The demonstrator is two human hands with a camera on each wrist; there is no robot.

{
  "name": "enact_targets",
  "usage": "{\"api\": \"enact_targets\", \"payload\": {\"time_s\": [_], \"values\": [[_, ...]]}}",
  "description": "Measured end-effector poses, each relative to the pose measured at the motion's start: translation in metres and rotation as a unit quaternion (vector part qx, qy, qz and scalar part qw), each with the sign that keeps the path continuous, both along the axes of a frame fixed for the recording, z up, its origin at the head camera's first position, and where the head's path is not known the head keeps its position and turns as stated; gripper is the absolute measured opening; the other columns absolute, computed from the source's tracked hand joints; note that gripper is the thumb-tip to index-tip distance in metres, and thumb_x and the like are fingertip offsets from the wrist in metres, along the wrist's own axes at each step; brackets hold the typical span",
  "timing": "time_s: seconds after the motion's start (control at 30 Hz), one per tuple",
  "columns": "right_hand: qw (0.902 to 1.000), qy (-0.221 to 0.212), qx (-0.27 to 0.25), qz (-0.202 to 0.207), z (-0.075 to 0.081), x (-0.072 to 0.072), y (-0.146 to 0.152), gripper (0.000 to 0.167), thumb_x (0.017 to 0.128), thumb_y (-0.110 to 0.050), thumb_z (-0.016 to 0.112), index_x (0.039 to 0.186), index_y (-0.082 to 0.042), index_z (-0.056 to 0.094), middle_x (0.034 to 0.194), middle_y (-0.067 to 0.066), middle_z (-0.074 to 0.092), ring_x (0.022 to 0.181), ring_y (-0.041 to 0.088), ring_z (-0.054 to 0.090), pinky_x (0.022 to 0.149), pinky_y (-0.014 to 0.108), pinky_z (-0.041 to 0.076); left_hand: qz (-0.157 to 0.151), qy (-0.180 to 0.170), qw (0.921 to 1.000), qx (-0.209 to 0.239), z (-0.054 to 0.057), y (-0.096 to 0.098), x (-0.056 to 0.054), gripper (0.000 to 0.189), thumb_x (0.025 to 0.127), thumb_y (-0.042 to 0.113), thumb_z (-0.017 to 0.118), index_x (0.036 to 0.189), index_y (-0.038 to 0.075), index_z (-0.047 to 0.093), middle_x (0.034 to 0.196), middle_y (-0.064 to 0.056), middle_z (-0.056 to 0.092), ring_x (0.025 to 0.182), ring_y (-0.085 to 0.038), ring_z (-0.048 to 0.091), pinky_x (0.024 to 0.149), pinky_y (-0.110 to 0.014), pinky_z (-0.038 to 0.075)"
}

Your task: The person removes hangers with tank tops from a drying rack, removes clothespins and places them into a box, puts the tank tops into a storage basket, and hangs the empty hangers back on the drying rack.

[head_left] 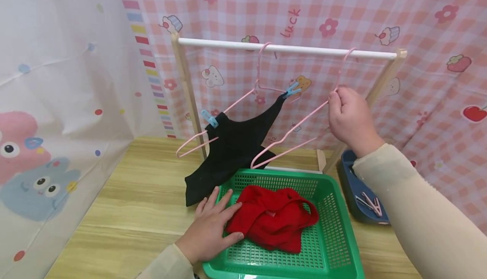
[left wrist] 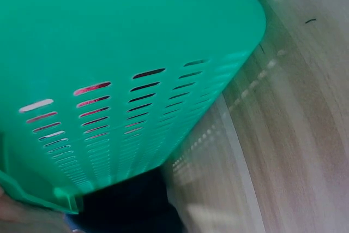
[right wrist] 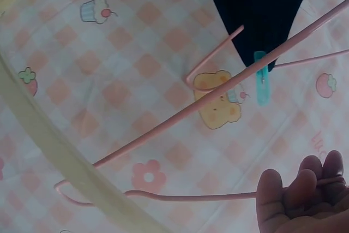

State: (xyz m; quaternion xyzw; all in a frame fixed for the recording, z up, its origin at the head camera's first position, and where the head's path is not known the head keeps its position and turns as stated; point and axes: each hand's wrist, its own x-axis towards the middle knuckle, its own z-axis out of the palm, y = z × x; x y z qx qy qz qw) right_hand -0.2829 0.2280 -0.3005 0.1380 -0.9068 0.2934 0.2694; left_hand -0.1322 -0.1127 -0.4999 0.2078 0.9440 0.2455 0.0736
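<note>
Left hand [head_left: 213, 228]: over the basket's left rim, fingers spread and loosely straight, grasping nothing; fingertips at the red garment's edge.
Green basket [head_left: 228, 267]: slotted plastic, on the worktop [head_left: 152, 203], below the rack.
Red garment [head_left: 274, 220]: crumpled inside the basket, toward its left and middle.
Blue tray [head_left: 361, 216]: on the worktop, right of the basket, partly behind the right sleeve [head_left: 426, 215]; pink clothespins [head_left: 374, 207] in it.
Right hand [head_left: 351, 118]: fingers and thumb curled, pinching the bare hanger just below its hook.
Bare hanger [head_left: 310, 115]: pink, no garment on it; hook over the rail near its right end.
Black garment [head_left: 236, 139]: on the second hanger [head_left: 259, 65], one blue clip [head_left: 209, 118] at each strap; hangs tilted, lower edge beside the basket's rear left corner.
Rack: white rail [head_left: 228, 45] between wooden posts [head_left: 186, 80]; both hangers on it.
Backdrop [head_left: 236, 12]: pink checked cloth with flowers and cupcakes.
</note>
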Motion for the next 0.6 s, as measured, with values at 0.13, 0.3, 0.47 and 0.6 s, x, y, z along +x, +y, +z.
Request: {"api": "enact_targets", "payload": {"time_s": [0.13, 0.3, 0.47, 0.6], "values": [[1.0000, -0.003, -0.006, -0.001, -0.004, -0.001, 0.003, 0.040, 0.112, -0.024, 0.037, 0.092, 0.003, 0.058, 0.094, 0.022, 0.055, 0.088, 0.039, 0.053, 0.078, 0.049, 0.040, 0.000, 0.002, 1.0000, 0.001, 0.001, 0.000, 0.000, 0.074, 0.094, 0.056, 0.071, 0.156, 0.022, 0.051, 0.174, -0.009, 0.027, 0.163, -0.044, 0.006, 0.122, -0.073, 0.016], [0.9998, -0.003, -0.018, -0.004, -0.006, -0.001, 0.008, 0.042, 0.113, -0.026, 0.037, 0.101, 0.007, 0.061, 0.106, 0.027, 0.060, 0.103, 0.044, 0.056, 0.091, 0.057, 0.045, 0.000, 0.007, 1.0000, -0.001, 0.000, 0.000, 0.000, 0.073, 0.094, 0.056, 0.071, 0.156, 0.022, 0.052, 0.174, -0.009, 0.027, 0.163, -0.044, 0.006, 0.123, -0.073, 0.016], [0.9994, 0.007, -0.034, -0.005, -0.007, -0.002, 0.011, 0.040, 0.111, -0.025, 0.041, 0.096, 0.007, 0.062, 0.116, 0.029, 0.064, 0.113, 0.045, 0.059, 0.096, 0.058, 0.045, 0.000, 0.010, 1.0000, 0.001, 0.000, 0.000, 0.001, 0.073, 0.094, 0.055, 0.071, 0.156, 0.022, 0.052, 0.174, -0.009, 0.028, 0.163, -0.044, 0.007, 0.123, -0.073, 0.016], [0.9989, -0.008, -0.045, -0.009, -0.008, -0.001, 0.014, 0.037, 0.109, -0.026, 0.045, 0.092, 0.003, 0.060, 0.108, 0.024, 0.062, 0.099, 0.035, 0.056, 0.082, 0.045, 0.042, 0.002, 0.009, 1.0000, 0.002, 0.000, 0.000, 0.001, 0.073, 0.094, 0.055, 0.072, 0.156, 0.022, 0.052, 0.174, -0.009, 0.028, 0.163, -0.044, 0.007, 0.123, -0.073, 0.016]]}}
